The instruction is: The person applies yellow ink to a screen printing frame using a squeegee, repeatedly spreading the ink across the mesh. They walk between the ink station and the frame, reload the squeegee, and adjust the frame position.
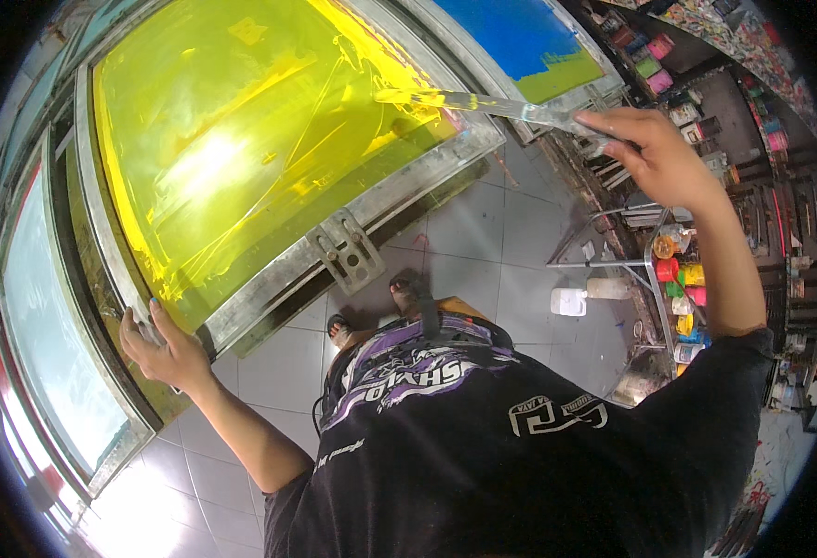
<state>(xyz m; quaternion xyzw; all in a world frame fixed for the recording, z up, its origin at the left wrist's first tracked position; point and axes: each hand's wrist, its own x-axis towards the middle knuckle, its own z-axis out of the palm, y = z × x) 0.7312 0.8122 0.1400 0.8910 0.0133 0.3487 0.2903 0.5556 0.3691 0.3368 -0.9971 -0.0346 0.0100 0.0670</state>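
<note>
A screen-printing frame (269,312) of bare metal lies in front of me, its mesh (241,158) smeared with yellow ink. My left hand (162,349) grips the frame at its near left corner, thumb on top and fingers over the outer side. With my right hand (645,153), I hold an ink spatula (497,104) by its handle. The spatula's long blade points left over the far right part of the mesh, its tip coated in yellow ink. Whether the tip touches the mesh, I cannot tell. Thicker yellow ink (357,46) lies along the mesh's right side.
Another screen (511,37) with blue ink stands at the far right, and a pale one (59,316) at the left. A metal hinge plate (345,249) sits on the near bar. Ink pots (669,270) crowd a rack at right; a white jug (568,301) stands on the tiled floor (459,246).
</note>
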